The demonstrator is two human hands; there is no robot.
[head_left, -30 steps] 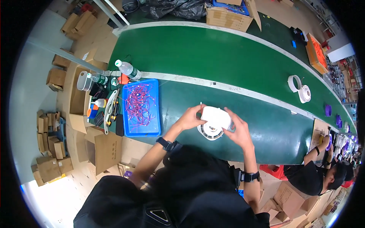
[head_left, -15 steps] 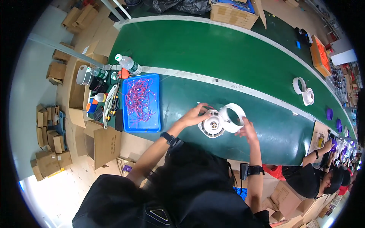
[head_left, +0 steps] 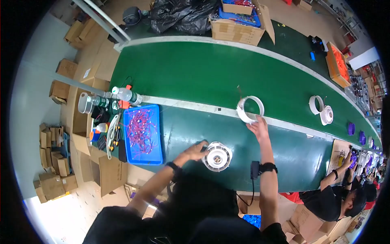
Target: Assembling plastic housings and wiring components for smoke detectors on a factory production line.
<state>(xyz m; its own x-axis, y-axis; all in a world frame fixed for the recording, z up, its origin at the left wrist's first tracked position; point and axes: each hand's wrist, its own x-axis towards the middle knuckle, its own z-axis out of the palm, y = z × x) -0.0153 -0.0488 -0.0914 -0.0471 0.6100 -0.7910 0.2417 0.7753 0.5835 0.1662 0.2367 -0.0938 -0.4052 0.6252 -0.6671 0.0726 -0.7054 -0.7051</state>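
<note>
Hands (head_left: 260, 128) apart, right stretched forward, touching white ring (head_left: 241, 112)

The white open ring (head_left: 243, 114) and round white slotted housing (head_left: 217, 157) look like smooth plastic; the dark green worktop (head_left: 294, 152) looks smooth (glossy at right).

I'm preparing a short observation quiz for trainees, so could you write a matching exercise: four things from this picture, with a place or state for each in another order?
Things
1. Nearest white ring
2. Nearest white vented round part
3. Blue tray
4. Black plastic bag

Places or states
A. Holds a tangle of thin wires
B. Has the left hand at its edge
C. Lies beside an open cardboard box
D. Has the right hand at its lower edge

Pairs: 1-D, 2-B, 3-A, 4-C
</note>
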